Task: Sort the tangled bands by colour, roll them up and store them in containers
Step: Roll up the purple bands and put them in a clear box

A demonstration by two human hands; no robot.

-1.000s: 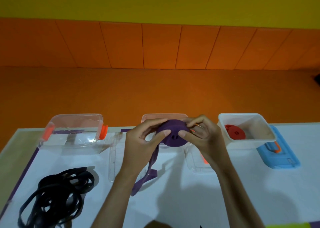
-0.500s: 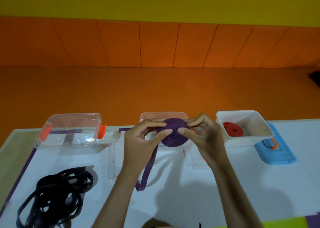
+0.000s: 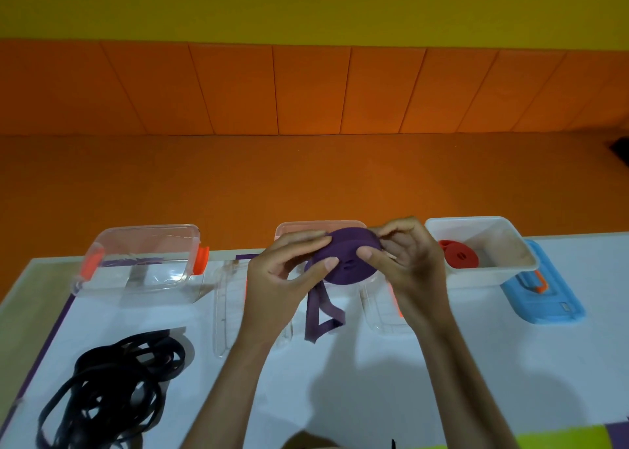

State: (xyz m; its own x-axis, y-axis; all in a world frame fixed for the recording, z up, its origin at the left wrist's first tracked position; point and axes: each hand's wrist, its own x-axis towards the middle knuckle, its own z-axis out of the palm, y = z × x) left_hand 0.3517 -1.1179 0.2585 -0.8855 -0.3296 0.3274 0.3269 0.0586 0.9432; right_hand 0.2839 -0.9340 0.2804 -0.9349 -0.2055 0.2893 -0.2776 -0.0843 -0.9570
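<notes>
Pinching purple roll (image 3: 350,244) — fingers (image 3: 369,256) curled.

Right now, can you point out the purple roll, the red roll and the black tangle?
purple roll (image 3: 345,273), head view, flat coiled face.
red roll (image 3: 459,257), head view, flat front face.
black tangle (image 3: 102,380), head view, dense middle of the heap.

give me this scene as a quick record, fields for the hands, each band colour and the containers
left hand: grips purple roll
right hand: pinches the same roll's far edge
purple tail: short loose end hanging below the roll
black bands: tangled heap on table, near left
red roll: inside white container, far right
clear container: far left, orange clips
blue lid: on the table beside white container
</notes>
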